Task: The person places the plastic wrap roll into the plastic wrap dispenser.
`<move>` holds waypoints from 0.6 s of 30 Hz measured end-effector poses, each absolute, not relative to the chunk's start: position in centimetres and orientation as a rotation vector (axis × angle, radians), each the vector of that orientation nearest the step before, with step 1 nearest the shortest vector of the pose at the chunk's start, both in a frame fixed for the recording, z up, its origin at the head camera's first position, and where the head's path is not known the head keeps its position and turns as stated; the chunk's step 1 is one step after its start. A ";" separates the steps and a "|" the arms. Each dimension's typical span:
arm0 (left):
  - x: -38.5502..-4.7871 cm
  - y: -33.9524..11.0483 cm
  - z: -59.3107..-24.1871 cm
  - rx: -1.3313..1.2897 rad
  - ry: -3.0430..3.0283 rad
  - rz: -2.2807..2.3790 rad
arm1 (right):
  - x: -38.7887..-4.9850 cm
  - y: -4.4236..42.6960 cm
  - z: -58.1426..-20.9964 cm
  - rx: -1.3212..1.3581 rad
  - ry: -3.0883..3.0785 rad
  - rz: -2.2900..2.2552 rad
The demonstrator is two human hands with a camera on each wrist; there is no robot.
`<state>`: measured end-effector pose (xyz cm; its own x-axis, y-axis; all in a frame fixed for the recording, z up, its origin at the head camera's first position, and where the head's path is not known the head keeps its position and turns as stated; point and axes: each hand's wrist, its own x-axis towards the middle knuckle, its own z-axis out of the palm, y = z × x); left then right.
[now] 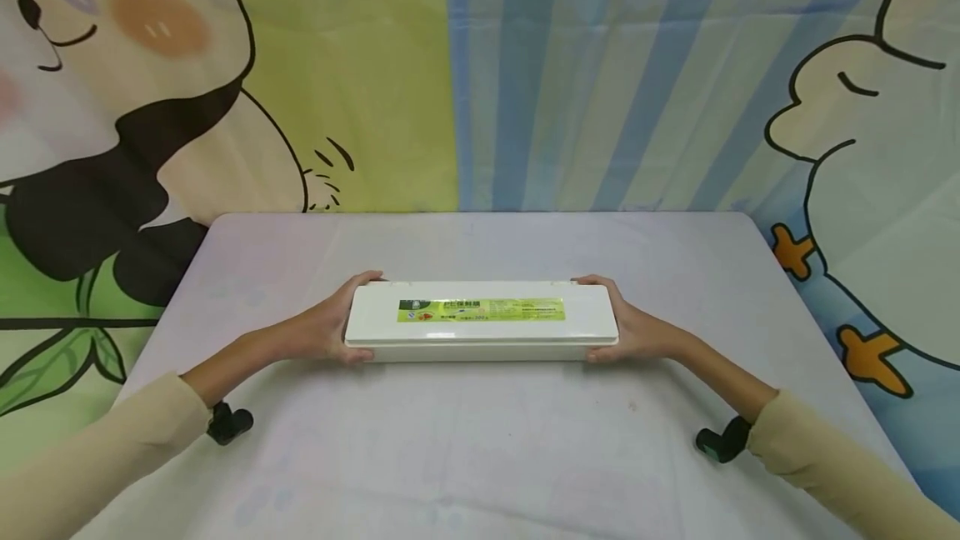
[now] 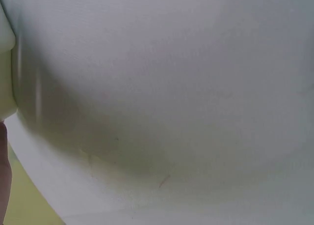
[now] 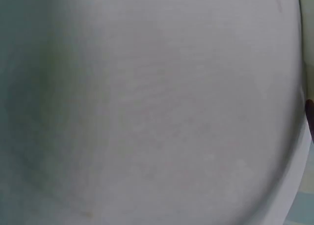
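A long white cling film box (image 1: 480, 352) with a green and yellow label (image 1: 480, 310) on its lid lies crosswise in front of me in the head view. My left hand (image 1: 330, 327) grips its left end, thumb at the near side and fingers reaching round the far side. The right hand (image 1: 637, 330) holds the other end the same way. At the left edge of the left wrist view, a sliver of the box (image 2: 6, 82) and a finger (image 2: 4, 171) show. The right wrist view catches little of the box (image 3: 309, 33) and a dark fingertip (image 3: 310, 114).
A pale cloth-covered table (image 1: 465, 457) spreads under the hands. Behind it hangs a printed backdrop (image 1: 345, 48) with cartoon animals. Small black wrist cameras (image 1: 228, 423) are strapped near both sleeve cuffs.
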<state>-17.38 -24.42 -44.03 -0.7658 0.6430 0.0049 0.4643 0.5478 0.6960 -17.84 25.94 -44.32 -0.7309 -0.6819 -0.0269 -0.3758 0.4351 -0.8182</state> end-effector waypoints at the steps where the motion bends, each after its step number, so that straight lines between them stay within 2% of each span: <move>1: -17.3 -24.4 -44.0 0.928 2.526 1.048 | -17.8 26.0 -44.2 -0.896 2.347 -1.186; 11: -16.4 -24.6 -43.8 0.890 2.504 1.086 | -17.8 26.6 -43.1 -0.951 2.294 -1.140; 18: -16.2 -25.8 -42.0 0.796 2.358 1.140 | -18.0 27.4 -42.4 -0.962 2.244 -1.182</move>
<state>-16.15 -25.77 -41.97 -0.7572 0.6446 -0.1059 0.3175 0.5047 0.8028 -17.97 27.41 -42.39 -0.6689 -0.7417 -0.0491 -0.3790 0.3971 -0.8359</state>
